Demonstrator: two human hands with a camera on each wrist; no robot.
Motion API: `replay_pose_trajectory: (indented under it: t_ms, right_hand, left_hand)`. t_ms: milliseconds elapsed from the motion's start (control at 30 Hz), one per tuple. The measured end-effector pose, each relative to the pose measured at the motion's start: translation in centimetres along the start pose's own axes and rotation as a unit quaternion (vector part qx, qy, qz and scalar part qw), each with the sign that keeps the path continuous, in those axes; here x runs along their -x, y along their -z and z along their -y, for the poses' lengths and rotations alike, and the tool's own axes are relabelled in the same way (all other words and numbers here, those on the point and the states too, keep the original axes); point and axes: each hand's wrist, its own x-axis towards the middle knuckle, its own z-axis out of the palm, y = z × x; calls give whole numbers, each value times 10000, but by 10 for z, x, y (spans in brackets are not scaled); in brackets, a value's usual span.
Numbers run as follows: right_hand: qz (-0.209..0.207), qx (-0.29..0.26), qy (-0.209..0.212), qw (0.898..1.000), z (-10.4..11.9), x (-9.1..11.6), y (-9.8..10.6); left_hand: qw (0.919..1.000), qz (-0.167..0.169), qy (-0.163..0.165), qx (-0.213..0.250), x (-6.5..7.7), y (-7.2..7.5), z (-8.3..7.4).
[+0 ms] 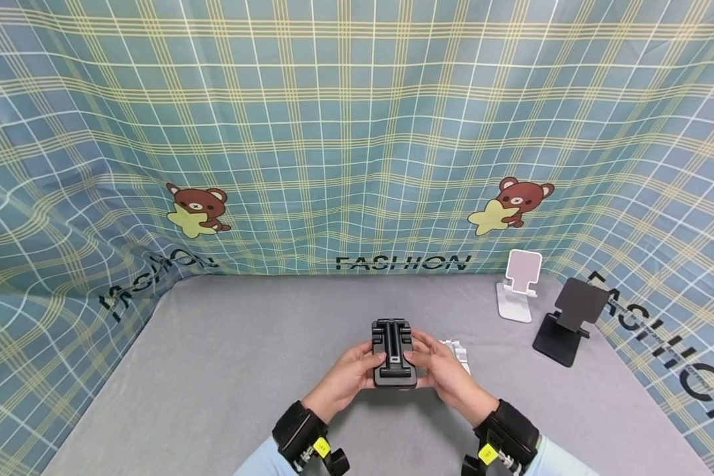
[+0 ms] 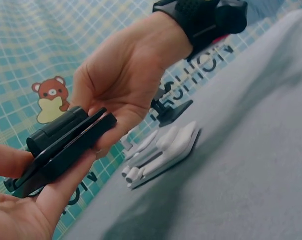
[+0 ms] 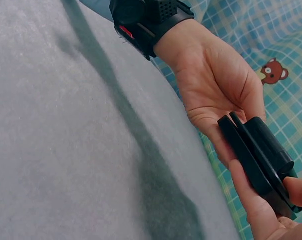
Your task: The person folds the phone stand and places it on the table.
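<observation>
Held up over the grey table is a black phone stand, folded flat. My left hand grips its left edge, thumb on top and fingers beneath. From the other side my right hand grips the right edge the same way. Seen edge-on in the left wrist view, the folded stand shows its layers lying close together, with a rounded bar on top. In the right wrist view both hands pinch the stand above its shadow on the cloth. A folded white phone stand lies on the table, partly hidden behind my right hand in the head view.
At the back right stands an unfolded white phone stand. An unfolded black phone stand is in front of it and further right. A checked curtain with printed bears encloses the grey table at the back and sides.
</observation>
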Motion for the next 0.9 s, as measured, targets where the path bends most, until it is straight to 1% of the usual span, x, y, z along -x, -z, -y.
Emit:
replay_pose_trajectory:
  t_ms: [200, 300, 433, 533, 600, 633, 667, 700, 767, 900]
  right_hand:
    - [-221, 136, 12, 9997, -1, -1, 8]
    - [-289, 329, -52, 9990, -4, -1, 12]
    - [-532, 1004, -120, 9935, -10, -1, 16]
    - [-715, 1676, -31, 9832, -15, -1, 16]
    - [-811, 2262, 98, 9706, -17, -1, 15]
    - [-846, 2568, 156, 9626, -19, -1, 15]
    - [-876, 2902, 227, 9527, -20, -1, 14]
    - [-928, 3271, 290, 9400, -20, 0, 14]
    - [-1029, 3861, 391, 9159, -22, 0, 12]
    - [-1164, 4628, 613, 8766, -23, 1, 10]
  left_hand:
    - [9963, -479, -15, -716, -6, -3, 1]
    - [9952, -544, -56, -813, -8, -5, 4]
    - [9937, -555, -117, -971, -9, -8, 12]
    - [9909, -624, -148, -1181, -11, -9, 20]
    - [9880, -723, -130, -1362, -12, -10, 25]
    - [9863, -778, -119, -1452, -13, -10, 27]
    - [9844, -831, -111, -1548, -14, -11, 29]
    - [9815, -904, -112, -1682, -14, -12, 31]
    - [9729, -1034, -129, -2062, -15, -14, 34]
    - [9505, -1241, -313, -2832, -15, -21, 37]
